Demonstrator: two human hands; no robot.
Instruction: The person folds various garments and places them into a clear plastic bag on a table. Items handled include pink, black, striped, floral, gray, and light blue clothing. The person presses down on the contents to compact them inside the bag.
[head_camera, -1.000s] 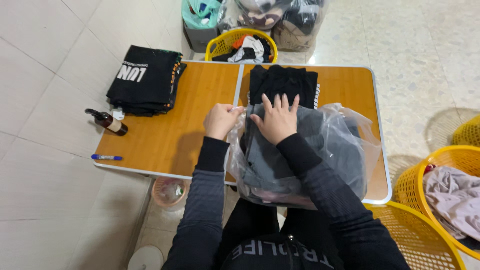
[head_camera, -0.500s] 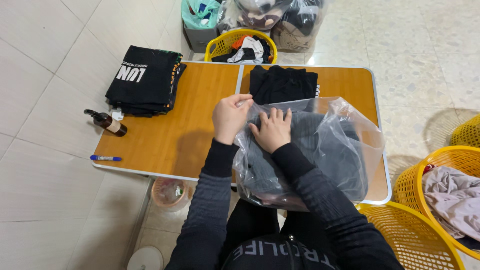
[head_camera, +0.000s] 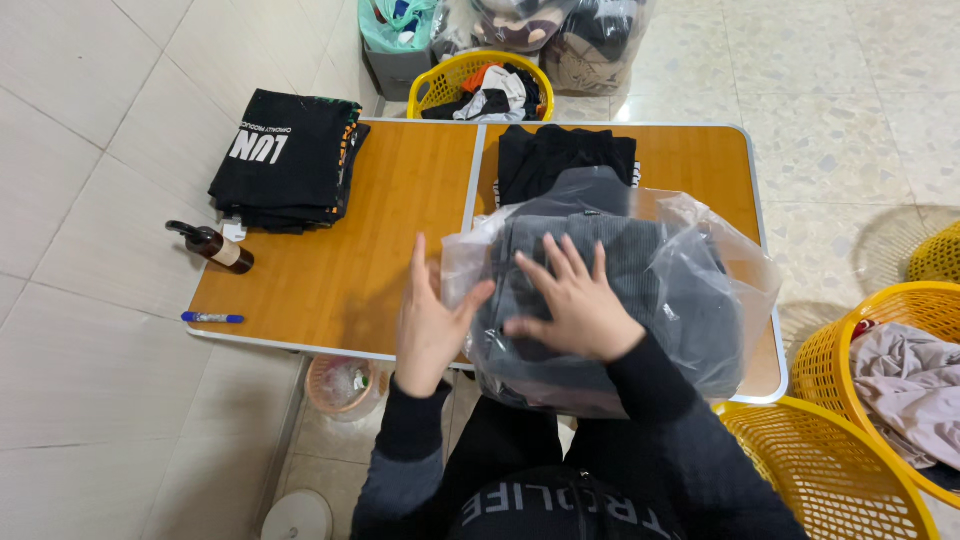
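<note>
A clear plastic bag (head_camera: 700, 290) holding a folded dark grey garment (head_camera: 640, 265) lies at the near right of the wooden folding table (head_camera: 370, 250). My right hand (head_camera: 572, 300) rests flat on top of the bag, fingers spread. My left hand (head_camera: 432, 320) presses edge-on against the bag's left side, thumb touching the plastic. Behind the bag lies a folded black garment (head_camera: 560, 155).
A stack of folded black shirts (head_camera: 285, 160) sits at the table's far left, a brown bottle (head_camera: 212, 246) and a blue pen (head_camera: 212, 318) at its left edge. Yellow baskets stand behind the table (head_camera: 480, 85) and at the right (head_camera: 870, 370), one with pinkish cloth (head_camera: 910, 385).
My left hand came off the bag's top and moved to its left side. My right hand slid toward me across the bag, and the bag now lies flatter and squarer.
</note>
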